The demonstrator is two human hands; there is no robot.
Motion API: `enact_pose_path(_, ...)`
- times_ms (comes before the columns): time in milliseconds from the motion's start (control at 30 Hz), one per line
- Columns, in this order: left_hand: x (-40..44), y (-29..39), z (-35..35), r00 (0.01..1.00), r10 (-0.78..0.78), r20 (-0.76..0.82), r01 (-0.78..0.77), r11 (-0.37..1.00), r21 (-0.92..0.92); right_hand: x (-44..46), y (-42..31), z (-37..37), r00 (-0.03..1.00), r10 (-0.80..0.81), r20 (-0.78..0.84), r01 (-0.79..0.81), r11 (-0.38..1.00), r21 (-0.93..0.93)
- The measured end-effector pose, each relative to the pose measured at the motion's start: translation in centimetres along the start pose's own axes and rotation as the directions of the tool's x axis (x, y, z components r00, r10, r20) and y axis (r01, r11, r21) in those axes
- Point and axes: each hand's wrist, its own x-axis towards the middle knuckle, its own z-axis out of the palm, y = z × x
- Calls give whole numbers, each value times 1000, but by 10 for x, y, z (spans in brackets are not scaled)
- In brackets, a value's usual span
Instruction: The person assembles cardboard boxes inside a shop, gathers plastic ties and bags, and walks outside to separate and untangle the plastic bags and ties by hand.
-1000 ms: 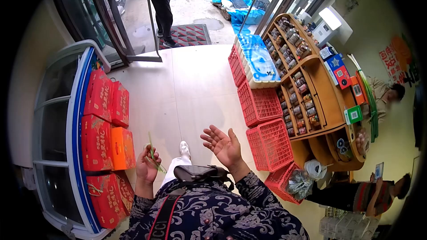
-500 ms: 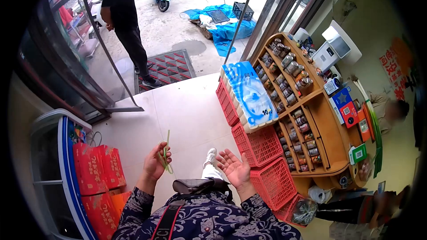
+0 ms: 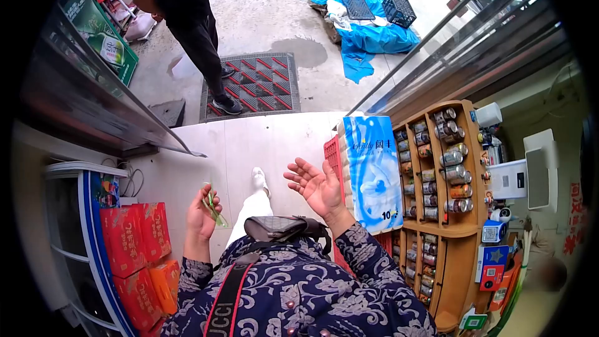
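Observation:
My left hand (image 3: 202, 213) is closed around a thin green strand (image 3: 214, 205), which sticks out in loops past the fingers. My right hand (image 3: 317, 188) is palm up with its fingers spread and holds nothing. It is nearest to the blue-and-white pack (image 3: 373, 175), a little apart from it. Between the hands a dark pouch (image 3: 279, 227) rests at my waist, and a black strap with a red edge (image 3: 230, 296) crosses my patterned top. My white shoe (image 3: 259, 179) shows on the pale floor.
A person in black (image 3: 181, 19) stands outside by the doormat (image 3: 259, 84). Red boxes (image 3: 128, 237) and a glass-topped case (image 3: 72, 243) are at the left. A wooden shelf of jars (image 3: 458, 243) stands at the right. Beyond the doorway lies a blue sheet (image 3: 380, 40).
The view has moved forward toward the doorway; the mat, pack and jar shelf look nearer. My left hand still holds the green strand, and my right hand stays open.

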Motion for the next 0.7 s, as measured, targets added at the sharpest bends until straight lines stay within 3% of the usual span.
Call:
enact_pose_path(133, 103, 32, 27, 991, -102, -81, 96, 992, -83, 92, -35, -13, 988, 14, -154, -3, 998, 68)
enact_pose_path(233, 190, 74, 78, 992, -127, -21, 124, 988, -90, 148, -79, -9, 967, -5, -254, 25, 997, 75)
enact_pose_path(433, 347, 137, 244, 982, -117, 148, 97, 986, 137, 243, -184, -15, 928, -195, -317, 240, 964, 112)
enact_pose_path(633, 482, 107, 368, 938, -244, 246, 199, 961, 194, 335, -282, -64, 911, -237, -337, 295, 946, 133)
enact_pose_path(700, 519, 92, 393, 939, -300, 166, 281, 951, 131, 378, -324, -72, 931, -176, -321, 247, 949, 194)
